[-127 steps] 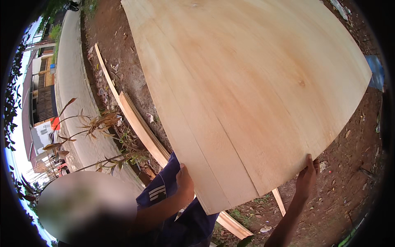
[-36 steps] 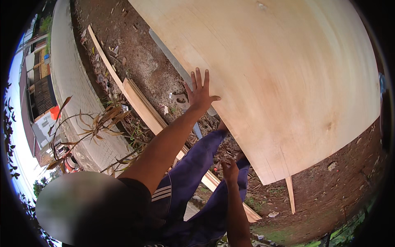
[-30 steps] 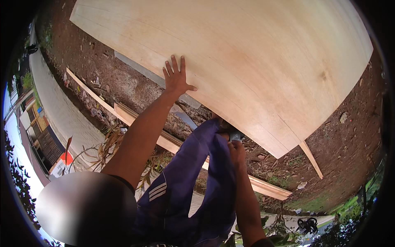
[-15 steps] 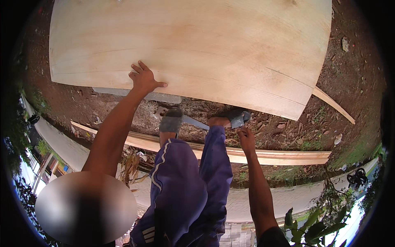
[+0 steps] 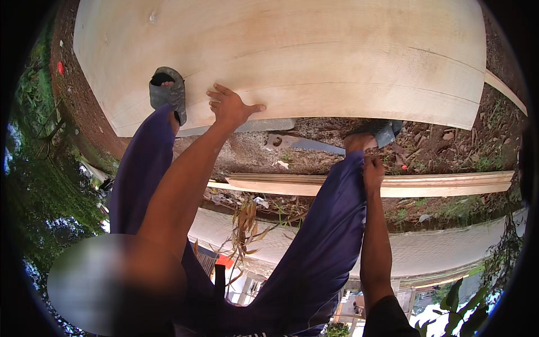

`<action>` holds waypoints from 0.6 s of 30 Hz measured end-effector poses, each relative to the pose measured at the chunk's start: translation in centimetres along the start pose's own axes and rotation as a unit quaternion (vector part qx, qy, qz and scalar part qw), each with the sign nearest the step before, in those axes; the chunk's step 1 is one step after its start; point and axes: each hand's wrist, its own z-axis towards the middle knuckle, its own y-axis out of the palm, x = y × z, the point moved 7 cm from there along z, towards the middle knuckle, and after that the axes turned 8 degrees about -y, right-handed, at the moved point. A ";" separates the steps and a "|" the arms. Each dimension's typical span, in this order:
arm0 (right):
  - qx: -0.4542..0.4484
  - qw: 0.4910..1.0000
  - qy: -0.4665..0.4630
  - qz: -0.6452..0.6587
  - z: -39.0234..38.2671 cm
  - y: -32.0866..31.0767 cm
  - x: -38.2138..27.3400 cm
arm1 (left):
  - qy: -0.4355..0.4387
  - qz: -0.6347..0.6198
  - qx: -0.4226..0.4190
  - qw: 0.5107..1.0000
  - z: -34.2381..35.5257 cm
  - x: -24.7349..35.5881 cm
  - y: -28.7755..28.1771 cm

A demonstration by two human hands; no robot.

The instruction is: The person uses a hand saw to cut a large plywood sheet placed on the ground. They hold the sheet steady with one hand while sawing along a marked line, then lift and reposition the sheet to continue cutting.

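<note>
A large pale plywood sheet (image 5: 337, 62) lies in front of me. My left hand (image 5: 230, 106) presses on it near its close edge, fingers spread, thumb pointing right. My left foot, in a dark slide sandal (image 5: 178, 92), stands on the sheet left of that hand. My right hand (image 5: 373, 173) hangs beside my right shin, its fingers curled together; whatever they may hold is hidden. Just beyond it, my right foot in the other sandal (image 5: 386, 133) is on the ground at the sheet's edge. A handsaw (image 5: 314, 145) rests on the soil between my feet, its blade tip reaching my right ankle.
Long wooden strips (image 5: 438, 184) lie stacked across the ground on the near side. Another strip (image 5: 505, 90) sticks out past the sheet's right end. A grey slab (image 5: 264, 125) shows under the sheet's near edge. Dry leaves (image 5: 244, 224) stand by a paved path (image 5: 438, 247).
My left foot has stepped from the ground up onto the plywood. My left hand stays flat on the sheet. The view has shifted left, and the saw's handle is now uncovered.
</note>
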 end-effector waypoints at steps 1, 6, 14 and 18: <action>0.061 0.998 0.004 -0.004 0.5 -1.3 1.8 | 0.001 0.001 0.003 1.000 -0.1 0.1 -0.1; 0.130 0.964 0.190 0.131 -2.6 -2.2 9.4 | -0.022 0.001 -0.006 1.000 -0.1 0.0 0.5; 0.090 0.959 0.217 0.159 -5.6 11.1 13.8 | -0.043 0.027 -0.039 0.998 0.6 -0.2 1.3; 0.165 0.949 0.211 0.169 -3.1 13.0 12.6 | 0.001 0.102 -0.012 0.995 1.4 -0.8 2.6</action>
